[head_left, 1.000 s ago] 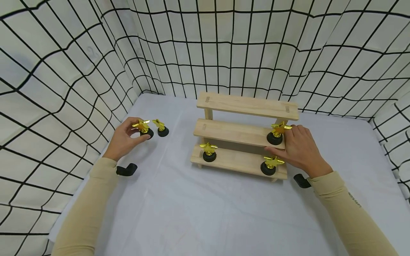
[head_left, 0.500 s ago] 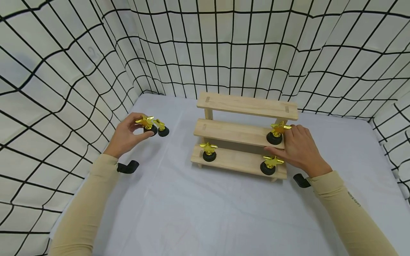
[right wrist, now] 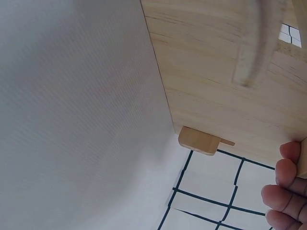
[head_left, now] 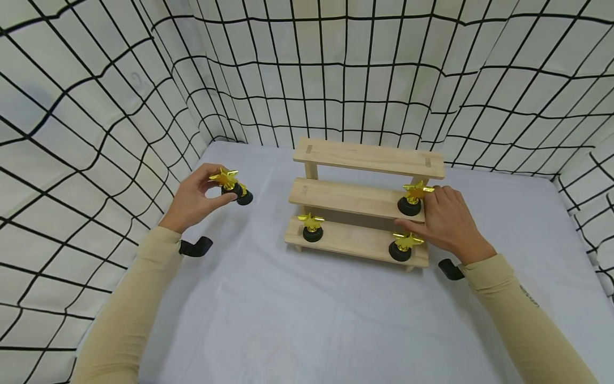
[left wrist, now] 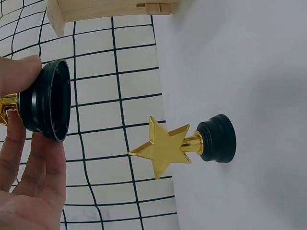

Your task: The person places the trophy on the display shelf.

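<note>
My left hand [head_left: 194, 200] pinches a gold star trophy [head_left: 230, 186] by its black round base, raised off the table. In the left wrist view the underside of that trophy's base [left wrist: 45, 103] shows hollow. A second star trophy [left wrist: 165, 146] stands upright on the white cloth beyond it, partly hidden in the head view. At the right end of a three-tier wooden shelf [head_left: 345, 196], my right hand [head_left: 451, 226] grips the middle board, fingers at its back and thumb in front. Beside that hand sits a trophy [head_left: 410, 206] on the middle tier.
On the bottom tier stand two more trophies, one at the left [head_left: 313, 233] and one at the right [head_left: 400, 250]. The top tier [head_left: 369, 154] is bare wood. Black grid netting [head_left: 342, 65] over white walls encloses the table [head_left: 307, 314] at the back and sides.
My left hand has lifted its trophy and moved it slightly right and farther back, so it now overlaps the standing trophy. The right hand keeps its place on the shelf.
</note>
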Demonstrator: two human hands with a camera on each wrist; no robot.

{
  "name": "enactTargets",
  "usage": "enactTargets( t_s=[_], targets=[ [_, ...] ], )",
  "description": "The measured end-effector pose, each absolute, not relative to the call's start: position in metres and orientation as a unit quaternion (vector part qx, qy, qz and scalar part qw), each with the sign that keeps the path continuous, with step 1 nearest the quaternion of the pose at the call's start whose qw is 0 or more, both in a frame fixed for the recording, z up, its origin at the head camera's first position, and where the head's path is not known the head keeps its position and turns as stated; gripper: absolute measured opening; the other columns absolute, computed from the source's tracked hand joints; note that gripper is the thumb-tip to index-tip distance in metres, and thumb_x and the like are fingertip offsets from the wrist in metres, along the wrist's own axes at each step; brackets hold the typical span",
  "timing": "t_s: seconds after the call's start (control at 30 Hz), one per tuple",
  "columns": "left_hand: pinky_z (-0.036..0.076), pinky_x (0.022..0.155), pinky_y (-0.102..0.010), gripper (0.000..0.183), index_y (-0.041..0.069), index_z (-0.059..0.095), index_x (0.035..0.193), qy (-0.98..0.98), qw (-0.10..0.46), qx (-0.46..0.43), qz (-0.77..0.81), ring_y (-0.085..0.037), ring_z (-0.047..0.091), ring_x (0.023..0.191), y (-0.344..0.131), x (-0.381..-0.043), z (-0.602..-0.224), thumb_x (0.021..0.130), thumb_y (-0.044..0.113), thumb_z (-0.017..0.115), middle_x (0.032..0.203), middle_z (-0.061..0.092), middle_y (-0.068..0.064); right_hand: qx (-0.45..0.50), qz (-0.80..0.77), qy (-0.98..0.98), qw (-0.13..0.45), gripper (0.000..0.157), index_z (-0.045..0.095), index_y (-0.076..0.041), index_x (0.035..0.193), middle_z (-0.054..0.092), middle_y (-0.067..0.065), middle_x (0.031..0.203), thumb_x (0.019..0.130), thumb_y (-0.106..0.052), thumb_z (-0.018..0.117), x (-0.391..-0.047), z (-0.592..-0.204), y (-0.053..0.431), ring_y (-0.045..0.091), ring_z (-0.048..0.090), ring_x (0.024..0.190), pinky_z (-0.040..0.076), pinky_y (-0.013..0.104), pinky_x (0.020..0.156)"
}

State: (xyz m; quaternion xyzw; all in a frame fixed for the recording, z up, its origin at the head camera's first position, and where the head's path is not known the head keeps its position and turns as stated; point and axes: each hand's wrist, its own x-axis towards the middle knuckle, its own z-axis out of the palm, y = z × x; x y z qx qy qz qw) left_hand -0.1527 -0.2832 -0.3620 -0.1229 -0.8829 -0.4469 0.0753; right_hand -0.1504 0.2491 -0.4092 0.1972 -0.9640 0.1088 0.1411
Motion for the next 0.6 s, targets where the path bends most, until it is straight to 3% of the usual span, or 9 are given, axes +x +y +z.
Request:
enactTargets(
  t_s=[0.37,0.6],
  targets=[
    [0.046,0.102,-0.005,0.055,0.003,0.057,0.13,-0.876,0.076,-0.163,-0.447,0.007,0.058,0.112,-0.268,-0.16,-0.354,0.082,-0.003,0.084,0.121,0.059,0.02,0.199,0.105,-0.964,0.143,0.069,0.064,-0.002,0.092,0.054,0.01,0.074,0.081,-0.069,0.072,-0.152,-0.412,0.251,0.032,0.053,0.077,0.044,0.047,0.076],
    [0.048,0.102,-0.006,0.053,0.0,0.057,0.128,-0.867,0.087,-0.197,-0.449,0.007,0.06,0.11,-0.26,-0.164,-0.352,0.082,-0.007,0.082,0.121,0.058,0.024,0.197,0.108,-0.965,0.137,0.073,0.064,0.0,0.101,0.057,0.012,0.08,0.082,-0.069,0.071,-0.151,-0.411,0.252,0.034,0.055,0.083,0.046,0.049,0.082]
  ],
)
